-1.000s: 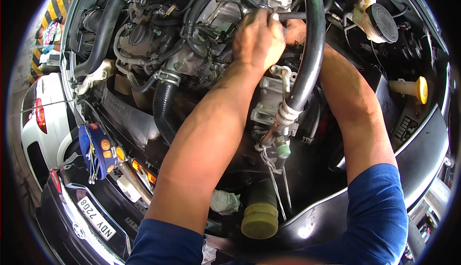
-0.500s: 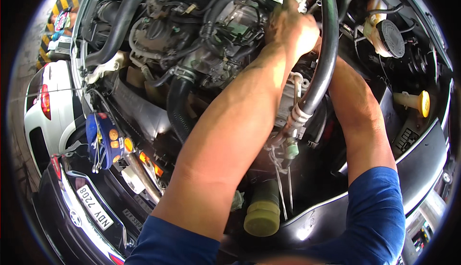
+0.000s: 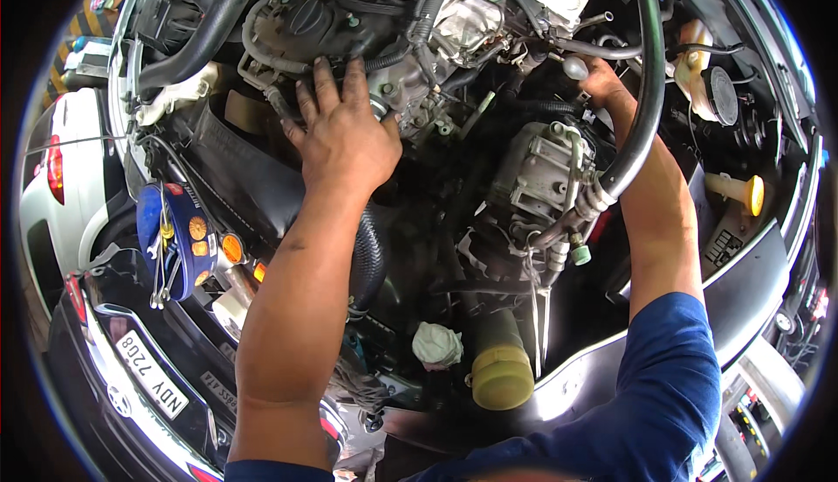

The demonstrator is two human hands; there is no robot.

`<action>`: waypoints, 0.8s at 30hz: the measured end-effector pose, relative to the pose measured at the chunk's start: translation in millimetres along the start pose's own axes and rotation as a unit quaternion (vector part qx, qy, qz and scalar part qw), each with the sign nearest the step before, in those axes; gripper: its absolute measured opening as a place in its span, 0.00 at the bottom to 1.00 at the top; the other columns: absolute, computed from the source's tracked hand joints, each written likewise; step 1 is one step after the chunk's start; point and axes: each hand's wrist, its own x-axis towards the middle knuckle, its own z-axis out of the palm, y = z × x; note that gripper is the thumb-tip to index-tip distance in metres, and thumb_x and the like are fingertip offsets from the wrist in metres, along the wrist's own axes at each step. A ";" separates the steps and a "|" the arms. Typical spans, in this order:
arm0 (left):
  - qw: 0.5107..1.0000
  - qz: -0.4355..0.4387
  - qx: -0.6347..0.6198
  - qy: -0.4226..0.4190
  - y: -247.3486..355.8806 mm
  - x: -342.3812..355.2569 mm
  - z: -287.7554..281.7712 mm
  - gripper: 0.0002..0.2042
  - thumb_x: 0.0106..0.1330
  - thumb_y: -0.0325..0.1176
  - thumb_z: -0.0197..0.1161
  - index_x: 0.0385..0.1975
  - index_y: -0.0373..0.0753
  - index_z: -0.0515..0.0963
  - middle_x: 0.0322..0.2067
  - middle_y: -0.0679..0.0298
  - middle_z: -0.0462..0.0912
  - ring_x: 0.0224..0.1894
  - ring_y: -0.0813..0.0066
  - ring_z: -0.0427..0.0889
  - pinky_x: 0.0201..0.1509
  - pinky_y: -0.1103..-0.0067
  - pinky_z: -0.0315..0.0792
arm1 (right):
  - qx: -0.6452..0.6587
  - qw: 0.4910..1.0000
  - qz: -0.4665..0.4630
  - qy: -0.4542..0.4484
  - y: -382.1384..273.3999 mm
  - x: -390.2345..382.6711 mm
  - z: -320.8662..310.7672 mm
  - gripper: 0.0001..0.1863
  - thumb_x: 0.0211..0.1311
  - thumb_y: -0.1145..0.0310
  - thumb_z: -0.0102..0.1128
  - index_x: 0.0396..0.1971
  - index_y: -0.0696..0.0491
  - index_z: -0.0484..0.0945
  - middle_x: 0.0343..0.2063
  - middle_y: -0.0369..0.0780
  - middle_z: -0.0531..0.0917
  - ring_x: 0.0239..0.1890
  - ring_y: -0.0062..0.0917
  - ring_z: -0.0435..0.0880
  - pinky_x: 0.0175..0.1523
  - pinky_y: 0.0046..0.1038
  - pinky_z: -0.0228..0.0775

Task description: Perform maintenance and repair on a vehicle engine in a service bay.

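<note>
My left hand lies with fingers spread on the front of the engine, at the lower edge of the dark engine cover. Nothing is held in it. Deeper in on the right, my right hand is closed at a small thing with a shiny rounded end; its kind is unclear and some fingers are hidden. A thick black hose passes in front of the right wrist. Below and left of that hand sits a metal compressor-like unit, with cord tied near its pipe fitting.
A blue pouch with several wrenches hangs at the left. A crumpled white cloth lies beside a yellowish canister near the front. On the right are a reservoir cap and a yellow cap. Parked cars stand left.
My left hand has moved left and nearer, from beside the right hand to the engine front. The right hand, formerly mostly hidden, now shows with the shiny rounded thing. The view has shifted slightly.
</note>
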 end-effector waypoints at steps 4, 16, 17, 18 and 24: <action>1.000 -0.002 0.008 -0.012 -7.3 -0.8 -0.7 0.38 0.63 0.46 0.61 0.71 0.47 0.52 0.72 0.50 0.47 0.73 0.45 0.48 0.70 0.43 0.45 | -0.190 0.970 0.144 0.037 -55.3 -30.1 -1.9 0.27 0.50 0.68 0.63 0.54 0.55 0.77 0.50 0.47 0.82 0.53 0.37 0.80 0.59 0.33 0.70; 0.996 0.020 -0.080 0.043 -4.4 -1.7 -2.0 0.38 0.62 0.53 0.60 0.70 0.50 0.54 0.73 0.57 0.47 0.74 0.54 0.48 0.71 0.45 0.44 | -0.236 0.945 0.226 0.031 -136.9 -197.9 -87.6 0.20 0.50 0.63 0.62 0.36 0.66 0.81 0.35 0.56 0.83 0.41 0.46 0.84 0.46 0.42 0.74; 0.985 0.036 -0.122 0.115 -13.2 -4.9 5.7 0.35 0.59 0.51 0.63 0.66 0.47 0.63 0.71 0.55 0.52 0.73 0.54 0.51 0.70 0.45 0.46 | -0.266 0.938 0.216 0.045 -149.7 -221.4 -95.9 0.21 0.52 0.61 0.62 0.36 0.66 0.80 0.35 0.56 0.83 0.40 0.46 0.84 0.45 0.41 0.73; 0.987 0.020 -0.108 0.115 -33.6 -14.5 12.6 0.35 0.59 0.51 0.63 0.66 0.47 0.63 0.71 0.55 0.52 0.73 0.54 0.51 0.70 0.45 0.46 | -0.292 0.935 0.194 0.050 -200.3 -249.1 -80.8 0.22 0.54 0.59 0.61 0.37 0.66 0.80 0.35 0.55 0.83 0.39 0.46 0.84 0.44 0.41 0.72; 0.795 0.197 -0.552 0.158 7.5 -159.9 -44.0 0.25 0.57 0.41 0.71 0.51 0.35 0.74 0.39 0.53 0.82 0.39 0.58 0.83 0.45 0.68 0.77 | 0.067 0.965 0.154 0.203 -235.3 -428.1 -69.9 0.26 0.60 0.55 0.64 0.48 0.62 0.76 0.18 0.33 0.70 0.15 0.15 0.67 0.19 0.22 0.59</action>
